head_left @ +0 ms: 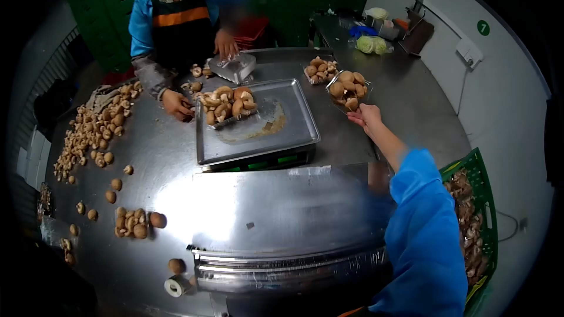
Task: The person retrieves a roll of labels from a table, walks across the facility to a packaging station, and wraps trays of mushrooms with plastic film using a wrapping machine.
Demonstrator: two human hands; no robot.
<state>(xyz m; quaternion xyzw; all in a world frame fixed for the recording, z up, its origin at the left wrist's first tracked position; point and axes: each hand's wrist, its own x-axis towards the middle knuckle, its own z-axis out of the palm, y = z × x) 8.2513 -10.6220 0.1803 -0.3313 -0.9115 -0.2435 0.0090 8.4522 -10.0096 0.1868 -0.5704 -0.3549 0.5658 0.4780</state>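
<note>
My right hand [368, 118], at the end of a blue sleeve, is closed on the near edge of a clear tray of mushrooms [349, 89] at the right of the metal table. Just left of that tray sits another tray of mushrooms [320, 70]. A scale with a metal pan [282, 91] stands at the middle, and on it rests a heaped tray of mushrooms [226, 105]. My left hand does not show.
A co-worker [182, 23] stands across the table, one hand on clear trays [233, 67]. Loose mushrooms [100, 120] lie left. A wrapping machine [288, 267] is in front, a green crate [487, 211] at right, and cabbages [371, 44] farther back.
</note>
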